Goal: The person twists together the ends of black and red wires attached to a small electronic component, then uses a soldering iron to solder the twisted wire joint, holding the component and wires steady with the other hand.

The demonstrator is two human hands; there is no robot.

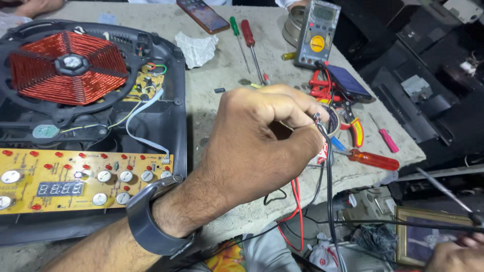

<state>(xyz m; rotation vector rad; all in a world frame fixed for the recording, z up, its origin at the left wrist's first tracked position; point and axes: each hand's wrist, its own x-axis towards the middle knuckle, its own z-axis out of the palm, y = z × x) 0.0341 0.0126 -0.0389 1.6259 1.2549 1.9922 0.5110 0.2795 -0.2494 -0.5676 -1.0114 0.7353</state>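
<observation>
My left hand [262, 141], with a dark watch [151, 221] on the wrist, is closed in a fist over the concrete bench [222, 75]. Its thumb and fingers pinch the bare end of a thin black wire [327, 171] that hangs down off the bench edge. My right hand [456, 256] shows only partly at the bottom right corner, gripping a thin metal-shafted tool [443, 190] with a black cable running left from it. An opened induction cooker [166, 126] lies to the left, showing its copper coil [68, 68] and yellow control board [75, 179].
A multimeter [315, 32], a phone [202, 15], green [234, 25] and red [248, 32] screwdrivers, crumpled paper [196, 48], pliers [355, 128] and an orange-handled screwdriver [373, 160] lie on the bench. Another person's hand [30, 6] is at the top left. A framed picture [428, 236] sits below.
</observation>
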